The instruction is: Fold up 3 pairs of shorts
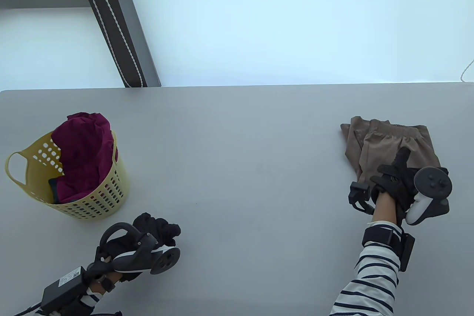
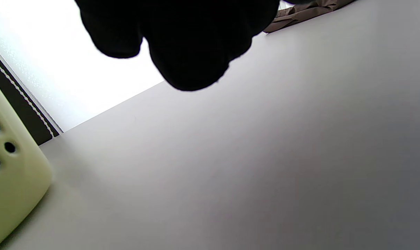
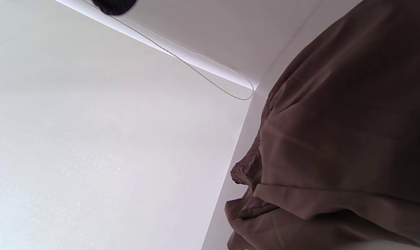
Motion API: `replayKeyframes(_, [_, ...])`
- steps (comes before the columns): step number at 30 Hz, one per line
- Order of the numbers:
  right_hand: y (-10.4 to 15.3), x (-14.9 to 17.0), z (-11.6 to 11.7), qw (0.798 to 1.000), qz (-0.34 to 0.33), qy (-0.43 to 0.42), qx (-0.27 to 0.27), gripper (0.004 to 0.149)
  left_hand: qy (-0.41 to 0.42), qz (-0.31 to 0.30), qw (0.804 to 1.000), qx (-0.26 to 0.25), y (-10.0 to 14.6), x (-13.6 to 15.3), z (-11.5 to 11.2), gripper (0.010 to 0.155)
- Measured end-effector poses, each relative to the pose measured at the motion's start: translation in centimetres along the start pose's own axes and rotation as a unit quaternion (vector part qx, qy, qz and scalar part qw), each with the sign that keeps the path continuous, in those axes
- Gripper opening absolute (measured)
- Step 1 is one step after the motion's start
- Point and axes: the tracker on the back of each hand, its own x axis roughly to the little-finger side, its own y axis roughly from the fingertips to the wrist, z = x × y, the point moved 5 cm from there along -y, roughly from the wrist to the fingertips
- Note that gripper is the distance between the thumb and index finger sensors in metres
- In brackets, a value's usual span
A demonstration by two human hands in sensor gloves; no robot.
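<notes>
Here we see our right hand (image 1: 398, 179) resting on a pair of brown shorts (image 1: 389, 142), soft creased fabric with a gathered waistband, folded into a rough rectangle at the right of the smooth grey table (image 1: 240, 168), fingers stretched flat. Our left hand (image 1: 148, 234) sits near the front edge, fingers loosely curled and holding nothing. Behind it a perforated yellow plastic basket (image 1: 107, 197) holds crumpled maroon shorts (image 1: 85, 149) over a darker garment.
</notes>
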Motion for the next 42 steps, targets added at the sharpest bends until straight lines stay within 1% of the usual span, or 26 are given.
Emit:
replayKeyframes(2, [2.0,-5.0,-0.4,0.990,-0.137,0.038,0.006,0.095,-0.008,0.005,1.000,-0.005,0.1,0.2,0.1,0.049])
replayKeyframes(5, [5.8,-10.2,-0.3,0.943,-0.306,0.130,0.001,0.092,-0.015,0.012,1.000,-0.011,0.1,0.5,0.3,0.049])
replayKeyframes(7, [9.8,-12.7,0.5,0.884,-0.418,0.207,-0.036,0.077,-0.017,0.015,1.000,-0.012,0.1,0.7,0.3,0.049])
replayKeyframes(8, [11.0,-13.1,1.0,0.864,-0.445,0.228,-0.056,0.061,-0.019,0.016,1.000,-0.012,0.1,0.8,0.2,0.049])
replayKeyframes(9, [12.9,-13.2,1.9,0.833,-0.480,0.259,-0.095,0.043,-0.022,0.017,1.000,-0.012,0.1,0.9,0.2,0.049])
replayKeyframes(10, [14.7,-12.5,3.2,0.810,-0.492,0.287,-0.140,0.036,-0.026,0.019,0.999,-0.012,0.2,0.9,0.2,0.049])
replayKeyframes(12, [17.7,-10.2,5.3,0.763,-0.503,0.342,-0.218,0.037,-0.035,0.020,0.999,-0.010,0.1,1.1,0.0,0.048])
replayKeyframes(13, [19.3,-8.6,6.6,0.734,-0.502,0.368,-0.272,0.038,-0.038,0.020,0.999,-0.009,0.1,1.1,-0.1,0.047])
replayKeyframes(15, [21.4,-4.9,8.7,0.683,-0.463,0.428,-0.368,0.038,-0.044,0.021,0.999,-0.004,0.0,1.3,-0.4,0.044])
replayKeyframes(16, [22.3,-3.0,9.7,0.650,-0.436,0.455,-0.425,0.038,-0.045,0.022,0.999,-0.001,0.0,1.3,-0.5,0.043])
replayKeyframes(17, [23.4,-0.9,10.7,0.604,-0.408,0.475,-0.493,0.038,-0.050,0.024,0.998,-0.001,0.0,1.5,-0.6,0.043])
replayKeyframes(18, [24.2,0.6,11.5,0.567,-0.392,0.481,-0.541,0.038,-0.056,0.027,0.998,-0.003,0.1,1.6,-0.5,0.044])
replayKeyframes(19, [24.6,1.4,11.8,0.551,-0.374,0.487,-0.565,0.038,-0.066,0.030,0.997,-0.007,0.2,1.9,-0.3,0.044])
replayKeyframes(20, [24.7,1.6,11.9,0.547,-0.369,0.491,-0.570,0.038,-0.076,0.034,0.996,-0.013,0.4,2.1,0.0,0.045])
replayKeyframes(23, [24.4,0.4,11.6,0.570,-0.390,0.485,-0.536,0.038,-0.120,0.062,0.988,-0.081,1.8,3.6,3.4,0.050])
replayKeyframes(25, [24.3,-0.5,11.1,0.582,-0.402,0.468,-0.530,0.038,-0.150,0.122,0.968,-0.163,3.7,6.1,8.2,0.057])
replayKeyframes(27, [24.2,-0.7,10.8,0.587,-0.406,0.459,-0.530,0.038,-0.130,0.179,0.948,-0.228,5.6,9.6,12.4,0.067])
replayKeyframes(29, [24.2,-0.7,10.8,0.583,-0.407,0.461,-0.531,0.039,-0.088,0.233,0.938,-0.239,6.4,13.7,15.1,0.077])
replayKeyframes(31, [24.3,-0.5,10.9,0.577,-0.411,0.467,-0.529,0.038,-0.064,0.255,0.949,-0.173,5.4,18.2,16.3,0.088])
replayKeyframes(32, [24.4,-0.5,10.9,0.576,-0.411,0.468,-0.530,0.038,-0.056,0.253,0.954,-0.150,4.9,19.0,16.1,0.091])
replayKeyframes(33, [24.4,-0.4,10.9,0.573,-0.411,0.469,-0.532,0.038,-0.030,0.247,0.966,-0.073,3.5,21.0,15.3,0.095])
replayKeyframes(35, [24.5,-0.4,10.9,0.572,-0.413,0.469,-0.531,0.038,-0.022,0.224,0.972,0.063,0.8,23.3,12.5,0.099])
replayKeyframes(38, [24.4,-0.4,11.0,0.573,-0.414,0.469,-0.529,0.038,-0.044,0.219,0.962,0.155,-1.8,25.2,8.8,0.092])
replayKeyframes(40, [24.4,-0.3,11.0,0.571,-0.413,0.472,-0.530,0.038,-0.009,0.223,0.954,0.201,-2.7,25.7,6.8,0.078])
replayKeyframes(41, [24.3,-0.2,11.0,0.570,-0.412,0.474,-0.530,0.038,0.012,0.229,0.953,0.197,-2.9,26.0,6.2,0.077])
replayKeyframes(42, [24.3,-0.1,11.0,0.569,-0.412,0.475,-0.530,0.038,0.039,0.241,0.956,0.161,-3.0,26.4,6.4,0.074])
